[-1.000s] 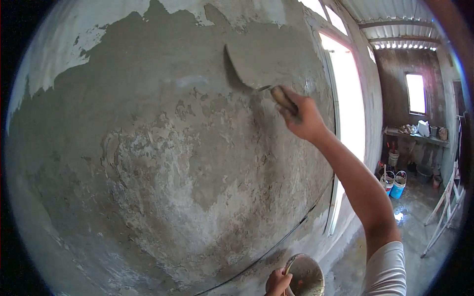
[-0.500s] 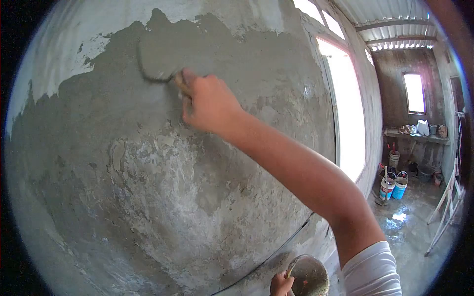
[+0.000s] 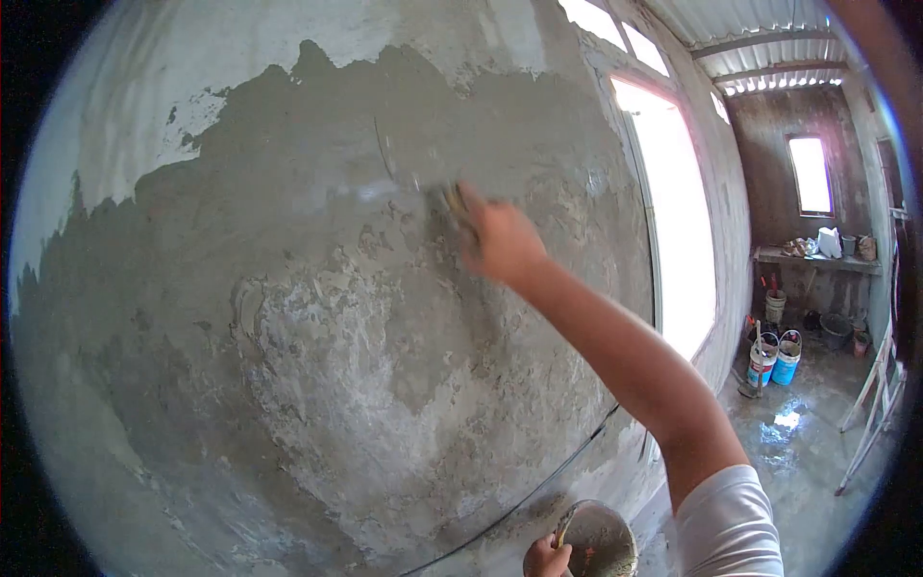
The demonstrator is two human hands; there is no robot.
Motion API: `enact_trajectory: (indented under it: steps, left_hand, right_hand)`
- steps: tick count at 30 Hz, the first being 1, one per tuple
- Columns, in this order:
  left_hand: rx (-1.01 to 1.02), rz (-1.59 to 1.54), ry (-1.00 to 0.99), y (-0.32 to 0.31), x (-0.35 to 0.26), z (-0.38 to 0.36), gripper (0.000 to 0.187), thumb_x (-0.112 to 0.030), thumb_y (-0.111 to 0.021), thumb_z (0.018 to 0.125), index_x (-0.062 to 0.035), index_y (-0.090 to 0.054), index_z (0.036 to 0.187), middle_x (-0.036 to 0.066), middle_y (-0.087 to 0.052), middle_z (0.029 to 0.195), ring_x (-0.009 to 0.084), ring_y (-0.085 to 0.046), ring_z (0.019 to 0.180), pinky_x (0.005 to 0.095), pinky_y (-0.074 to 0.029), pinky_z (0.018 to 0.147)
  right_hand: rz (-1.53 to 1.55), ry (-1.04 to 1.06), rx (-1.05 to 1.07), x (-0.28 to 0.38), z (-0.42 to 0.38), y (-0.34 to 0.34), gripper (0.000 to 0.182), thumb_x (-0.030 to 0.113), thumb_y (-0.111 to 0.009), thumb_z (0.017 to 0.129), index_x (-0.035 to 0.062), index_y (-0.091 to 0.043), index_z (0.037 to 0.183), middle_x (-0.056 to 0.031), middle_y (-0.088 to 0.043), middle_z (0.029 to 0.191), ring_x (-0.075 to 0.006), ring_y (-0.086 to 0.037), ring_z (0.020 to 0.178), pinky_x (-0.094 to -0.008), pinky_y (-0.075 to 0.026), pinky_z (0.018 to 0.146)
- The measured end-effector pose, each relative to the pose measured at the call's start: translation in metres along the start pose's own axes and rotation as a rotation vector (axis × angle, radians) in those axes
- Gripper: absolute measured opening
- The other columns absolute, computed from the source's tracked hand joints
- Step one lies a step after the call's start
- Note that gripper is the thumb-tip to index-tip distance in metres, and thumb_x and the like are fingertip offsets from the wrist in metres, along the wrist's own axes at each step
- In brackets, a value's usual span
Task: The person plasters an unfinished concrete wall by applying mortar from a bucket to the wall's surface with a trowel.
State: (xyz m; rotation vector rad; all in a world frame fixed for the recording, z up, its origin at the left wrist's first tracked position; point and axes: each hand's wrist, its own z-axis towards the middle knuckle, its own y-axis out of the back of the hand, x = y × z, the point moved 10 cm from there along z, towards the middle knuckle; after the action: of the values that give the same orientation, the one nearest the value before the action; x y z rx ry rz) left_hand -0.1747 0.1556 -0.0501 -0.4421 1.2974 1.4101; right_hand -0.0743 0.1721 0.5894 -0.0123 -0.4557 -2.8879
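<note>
My right hand [image 3: 505, 240] is closed round the handle of a trowel [image 3: 454, 202], whose blade is blurred by motion against the wall. Grey, wet-looking plaster [image 3: 288, 144] coats the upper part of the wall, ending in a ragged edge below a paler area. Beneath the trowel the surface is rough and patchy [image 3: 327, 327]. Low in the view, my left hand [image 3: 546, 558] is closed on the near rim of a bucket [image 3: 627, 539], with grey residue inside. The bucket's lower part is cut off by the frame.
A dark cable [image 3: 519, 505] runs along the wall's foot. Right of the wall is a bright door opening [image 3: 673, 212]. Farther back stand blue-and-white buckets [image 3: 785, 361], a shelf [image 3: 817, 260] with items, and a white metal frame [image 3: 875, 404] on the wet floor.
My right hand has swept the trowel right and slightly down across the plaster. The left hand stays at the bucket, and the view has shifted slightly.
</note>
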Motion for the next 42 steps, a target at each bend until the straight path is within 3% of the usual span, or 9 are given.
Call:
enact_trajectory:
  steps: [3,6,7,15,18,26,33,35,42]
  left_hand:
    - [0.163,0.042,0.323,0.001,-0.011,-0.019,0.028,-0.025,-0.068,0.065,-0.0004,-0.064,0.077,0.019,-0.063,0.068,0.0357,-0.065,0.068,0.0464,-0.05,0.065]
    - [0.107,0.143,0.247,-0.011,-0.009,-0.037,0.029,-0.024,-0.068,0.065,-0.0004,-0.068,0.08,0.019,-0.066,0.07,0.0366,-0.067,0.069,0.0467,-0.051,0.067]
    - [0.196,0.201,0.327,-0.026,0.012,-0.044,0.04,-0.035,-0.061,0.07,-0.0086,-0.074,0.097,0.019,-0.072,0.093,0.0408,-0.068,0.092,0.0505,-0.053,0.082]
    - [0.217,0.118,0.198,-0.021,-0.06,-0.101,0.02,-0.016,-0.066,0.067,-0.0026,-0.066,0.083,0.018,-0.065,0.067,0.0298,-0.066,0.062,0.0459,-0.05,0.059]
    - [0.355,-0.114,0.037,-0.042,-0.123,-0.112,0.011,-0.002,-0.057,0.07,-0.001,-0.064,0.079,-0.001,-0.06,0.067,0.0114,-0.051,0.062,0.0333,-0.042,0.057]
    - [0.799,-0.231,-0.087,-0.109,-0.17,-0.126,0.014,0.002,-0.058,0.068,-0.0054,-0.045,0.068,-0.008,-0.038,0.07,0.0047,-0.034,0.065,0.0271,-0.028,0.055]
    - [1.003,-0.368,-0.019,-0.131,-0.235,-0.104,0.017,0.0,-0.061,0.068,-0.0065,-0.046,0.067,-0.009,-0.041,0.069,0.003,-0.035,0.064,0.0256,-0.027,0.055]
    - [1.02,-0.344,-0.003,-0.126,-0.22,-0.088,0.018,0.0,-0.061,0.067,-0.0072,-0.045,0.067,-0.009,-0.041,0.068,0.003,-0.036,0.064,0.0255,-0.027,0.055]
    - [1.092,-0.249,0.048,-0.111,-0.226,-0.083,0.026,-0.001,-0.064,0.065,-0.0102,-0.04,0.065,-0.009,-0.041,0.068,0.0031,-0.036,0.064,0.0261,-0.026,0.055]
  right_hand:
    - [0.184,0.11,0.061,-0.002,-0.131,0.002,0.07,0.013,-0.065,0.085,0.0082,-0.039,0.15,-0.0233,-0.064,0.094,-0.0437,-0.064,0.082,-0.0524,-0.052,0.07]
    - [0.17,-0.037,0.368,-0.009,-0.292,0.033,0.064,0.004,-0.066,0.078,-0.0002,-0.051,0.141,-0.0206,-0.066,0.092,-0.0373,-0.062,0.068,-0.0433,-0.052,0.062]
    - [0.139,0.182,0.252,0.006,-0.343,0.061,0.062,0.004,-0.069,0.077,-0.0011,-0.055,0.137,-0.0178,-0.07,0.095,-0.0361,-0.064,0.067,-0.0407,-0.055,0.064]
    - [0.505,-1.181,0.326,-0.043,-0.732,0.241,0.039,0.002,-0.069,0.081,-0.001,-0.064,0.12,-0.0077,-0.065,0.085,-0.0101,-0.057,0.075,-0.027,-0.05,0.075]
    - [0.568,-1.223,0.496,-0.023,-0.757,0.278,0.039,0.002,-0.071,0.083,-0.0004,-0.064,0.122,-0.0127,-0.071,0.09,-0.013,-0.065,0.082,-0.0276,-0.052,0.08]
    - [0.269,-1.402,0.536,-0.019,-0.767,0.26,0.048,0.023,-0.071,0.086,0.0024,-0.064,0.129,-0.027,-0.068,0.111,-0.0411,-0.066,0.106,-0.0436,-0.054,0.091]
    - [0.435,-1.314,0.622,0.011,-0.73,0.239,0.044,0.016,-0.067,0.087,0.0039,-0.064,0.129,-0.0274,-0.069,0.11,-0.0415,-0.067,0.104,-0.0427,-0.054,0.091]
    - [0.345,-1.214,0.995,0.023,-0.729,0.235,0.046,0.019,-0.068,0.085,0.0083,-0.065,0.13,-0.0246,-0.071,0.105,-0.041,-0.068,0.099,-0.0445,-0.055,0.09]
    - [0.216,-1.195,0.61,-0.017,-0.7,0.237,0.04,0.021,-0.07,0.085,0.0106,-0.068,0.124,-0.0216,-0.072,0.09,-0.042,-0.07,0.087,-0.048,-0.057,0.081]
